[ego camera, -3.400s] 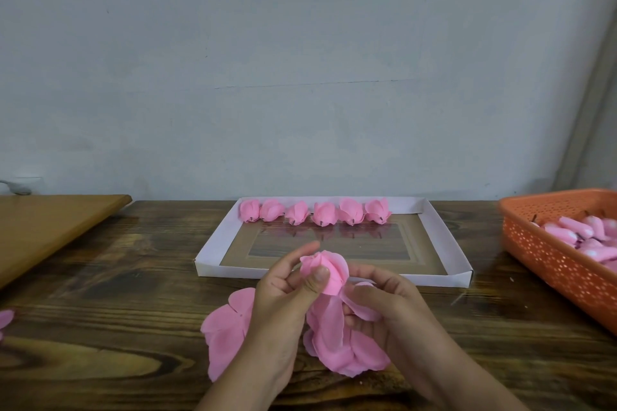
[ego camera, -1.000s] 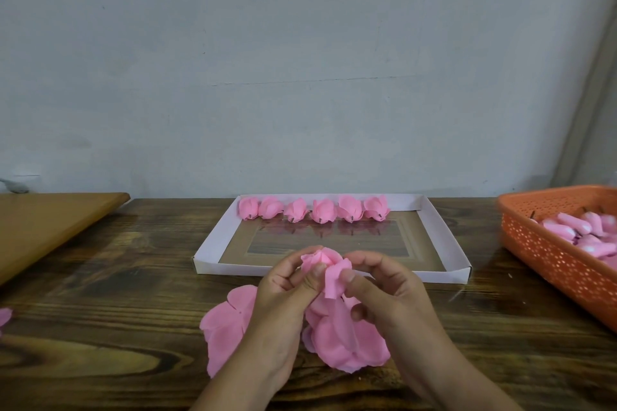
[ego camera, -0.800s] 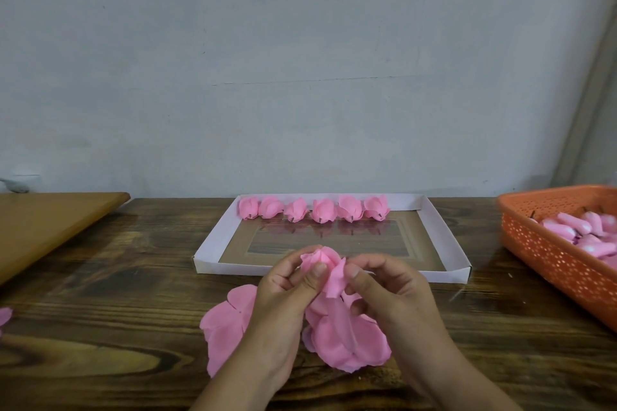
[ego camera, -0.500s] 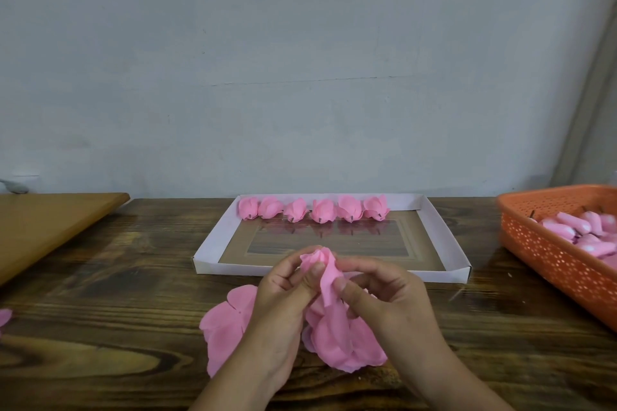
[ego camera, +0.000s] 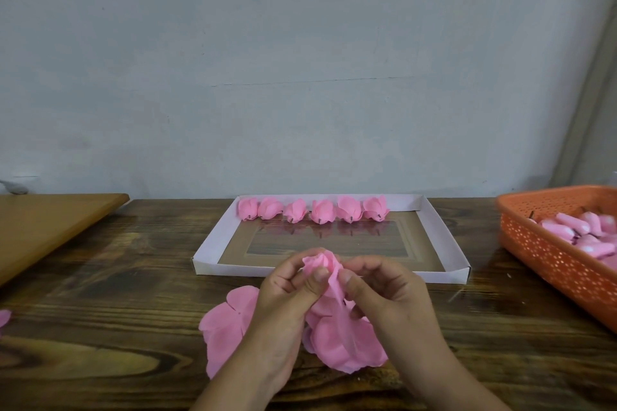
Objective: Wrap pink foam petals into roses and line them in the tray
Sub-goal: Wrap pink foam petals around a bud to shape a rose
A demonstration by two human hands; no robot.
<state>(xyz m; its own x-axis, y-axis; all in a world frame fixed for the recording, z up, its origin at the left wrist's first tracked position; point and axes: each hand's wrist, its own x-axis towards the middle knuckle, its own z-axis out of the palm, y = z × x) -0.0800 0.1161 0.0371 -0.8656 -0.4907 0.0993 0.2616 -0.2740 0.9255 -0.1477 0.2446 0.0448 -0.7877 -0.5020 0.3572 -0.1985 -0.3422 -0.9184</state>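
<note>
**Head view: bud held upright between two thumbs, tray straight ahead**

The half-wrapped rose (ego camera: 322, 264) stands upright above the table's near edge, its rolled tip pointing up and away and its loose petals (ego camera: 344, 340) trailing down toward the person. The left hand (ego camera: 283, 294) pinches the bud from the left, thumb curled onto it. The right hand (ego camera: 384, 287) pinches a petal fold from the right, though how far its other fingers close is hard to tell. Both hands sit equally close. The tray (ego camera: 444, 237) lies just beyond, with six finished roses (ego camera: 314, 209) along its far wall. The next wrap probably goes round the vertical axis.
</note>
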